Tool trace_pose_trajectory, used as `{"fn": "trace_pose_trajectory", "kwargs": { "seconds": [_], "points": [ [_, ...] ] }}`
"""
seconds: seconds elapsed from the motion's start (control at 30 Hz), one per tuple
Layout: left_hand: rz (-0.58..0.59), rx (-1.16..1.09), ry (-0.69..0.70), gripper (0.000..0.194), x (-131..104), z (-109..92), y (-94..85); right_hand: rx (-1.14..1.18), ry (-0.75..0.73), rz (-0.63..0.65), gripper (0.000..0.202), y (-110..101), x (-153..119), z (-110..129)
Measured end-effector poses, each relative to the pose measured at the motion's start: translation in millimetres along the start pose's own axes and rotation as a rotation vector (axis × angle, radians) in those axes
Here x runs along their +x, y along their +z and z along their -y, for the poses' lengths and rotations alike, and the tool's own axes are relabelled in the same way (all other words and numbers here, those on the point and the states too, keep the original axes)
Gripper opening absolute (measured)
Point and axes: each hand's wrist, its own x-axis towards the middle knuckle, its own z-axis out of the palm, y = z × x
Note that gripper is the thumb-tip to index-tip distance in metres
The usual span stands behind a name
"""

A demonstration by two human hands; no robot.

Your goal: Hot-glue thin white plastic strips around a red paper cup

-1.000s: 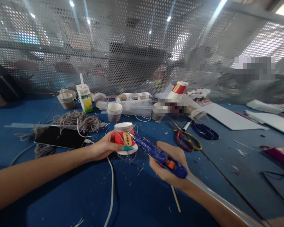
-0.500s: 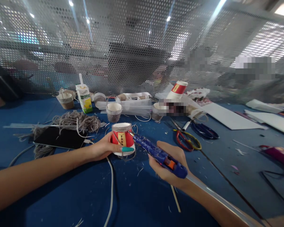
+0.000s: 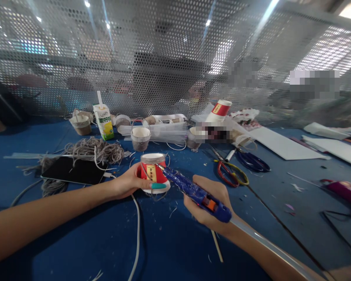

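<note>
My left hand [image 3: 136,180] is closed round a red and white paper cup [image 3: 160,175], thumb across its front. Grey cord rings the cup's upper edge, and a strand hangs down over its yellow label. In my right hand [image 3: 207,199] is a blue hot glue gun [image 3: 187,185], with a clear glue stick [image 3: 269,244] running out of its back end. The gun's metal nozzle points at the cup's front, by the label and cord; whether it touches cannot be made out. A tangle of grey cord [image 3: 96,150] lies to the left of the cup.
A phone [image 3: 73,170] with a white cable [image 3: 138,234] lies on the left. Behind stand a drink carton [image 3: 104,123] and a small cord-wrapped cup [image 3: 140,139]. Scissors [image 3: 229,175] lie right of centre, near white boards [image 3: 286,143]. A perforated metal screen [image 3: 169,78] rises behind.
The cup has shifted slightly right and tilted a little in my left hand. My right hand and the glue gun have barely moved, the nozzle dipping slightly.
</note>
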Motion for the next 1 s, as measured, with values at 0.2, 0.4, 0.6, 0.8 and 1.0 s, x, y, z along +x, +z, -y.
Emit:
{"fn": "trace_pose_trajectory", "kwargs": {
  "seconds": [0.2,0.4,0.6,0.8,1.0],
  "points": [
    [0.015,-0.012,0.007,0.052,-0.5,0.6,-1.2,-0.01,0.037,0.007,0.025,-1.9,0.6,1.7],
    [-0.009,-0.03,0.014,0.055,0.0,2.1,-3.5,-0.015,0.041,0.012,0.026,-2.3,0.4,3.4],
    [0.033,0.003,0.028,0.05,-1.5,-0.7,-1.6,-0.027,0.065,0.014,0.026,-3.2,-1.1,4.7],
    [0.033,-0.012,0.033,0.059,-0.8,0.9,-3.0,-0.068,0.132,0.026,0.026,-3.3,-2.6,4.0],
    [0.07,0.016,0.039,0.049,-1.0,1.0,-2.9,-0.042,0.142,-0.008,0.025,-2.3,-4.0,2.8]
  ]
}}
